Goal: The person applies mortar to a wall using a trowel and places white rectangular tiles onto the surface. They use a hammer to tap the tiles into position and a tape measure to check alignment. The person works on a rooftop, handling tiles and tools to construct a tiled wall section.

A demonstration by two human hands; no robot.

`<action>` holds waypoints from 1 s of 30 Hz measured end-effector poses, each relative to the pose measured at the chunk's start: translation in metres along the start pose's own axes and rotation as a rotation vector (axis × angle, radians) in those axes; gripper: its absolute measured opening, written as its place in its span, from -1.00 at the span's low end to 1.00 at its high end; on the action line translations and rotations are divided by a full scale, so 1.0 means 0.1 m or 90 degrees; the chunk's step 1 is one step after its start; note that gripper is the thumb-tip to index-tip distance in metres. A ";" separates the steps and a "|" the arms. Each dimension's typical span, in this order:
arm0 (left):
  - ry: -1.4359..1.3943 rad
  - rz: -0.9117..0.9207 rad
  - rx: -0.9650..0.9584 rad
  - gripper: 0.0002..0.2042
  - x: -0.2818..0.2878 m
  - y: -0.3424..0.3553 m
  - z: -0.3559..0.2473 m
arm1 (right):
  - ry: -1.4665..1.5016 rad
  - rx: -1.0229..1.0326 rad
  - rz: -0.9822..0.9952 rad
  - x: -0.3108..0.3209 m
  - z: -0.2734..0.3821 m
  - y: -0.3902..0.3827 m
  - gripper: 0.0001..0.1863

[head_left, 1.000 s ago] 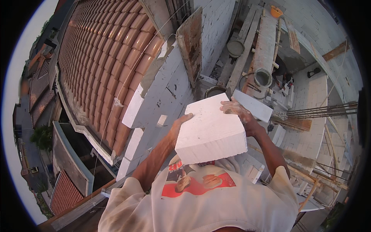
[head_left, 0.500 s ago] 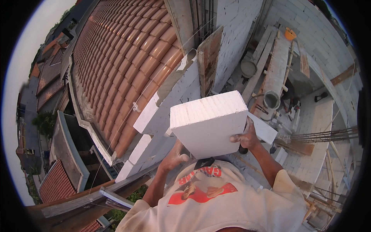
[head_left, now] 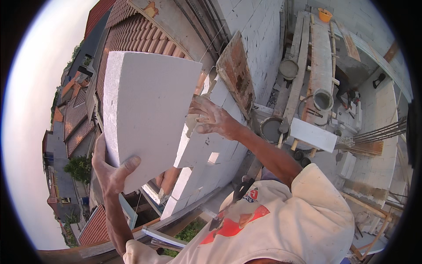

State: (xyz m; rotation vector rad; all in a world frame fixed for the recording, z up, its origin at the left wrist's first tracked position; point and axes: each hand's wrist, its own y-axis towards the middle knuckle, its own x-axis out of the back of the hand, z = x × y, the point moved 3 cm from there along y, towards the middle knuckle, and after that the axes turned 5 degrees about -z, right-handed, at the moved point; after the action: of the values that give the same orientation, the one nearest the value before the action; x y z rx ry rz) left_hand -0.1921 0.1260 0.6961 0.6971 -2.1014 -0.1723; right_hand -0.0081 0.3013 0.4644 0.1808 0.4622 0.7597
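A wide, mortar-stained plank ran beside narrower planks. An orange bowl sat at its far end, and a bucket of grey mix stood toward its near end. Another bucket stood at the narrower planks, on or against them. A white block lay flat across the near end.
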 end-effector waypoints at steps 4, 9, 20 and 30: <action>0.137 0.015 -0.015 -0.02 0.07 0.53 -0.08 | 0.115 -0.196 -0.018 0.53 -0.34 -0.50 -0.08; 0.236 0.053 -0.010 -0.09 -0.06 1.01 0.25 | -0.014 -0.356 -0.125 1.15 -1.09 -1.43 -0.32; 0.117 0.189 0.081 -0.12 -1.35 1.31 1.08 | -0.177 -0.646 -0.464 2.05 -1.26 -3.47 -0.47; 0.096 0.222 0.042 -0.05 -1.99 1.43 1.28 | -0.242 -0.771 -0.518 2.12 -1.27 -4.64 -0.49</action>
State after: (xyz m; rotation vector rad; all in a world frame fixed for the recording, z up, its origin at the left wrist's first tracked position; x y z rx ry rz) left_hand -0.2638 0.3354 0.5309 0.3595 -2.0536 0.1391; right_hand 0.3550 0.1165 0.1312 -0.9371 -0.3378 0.0906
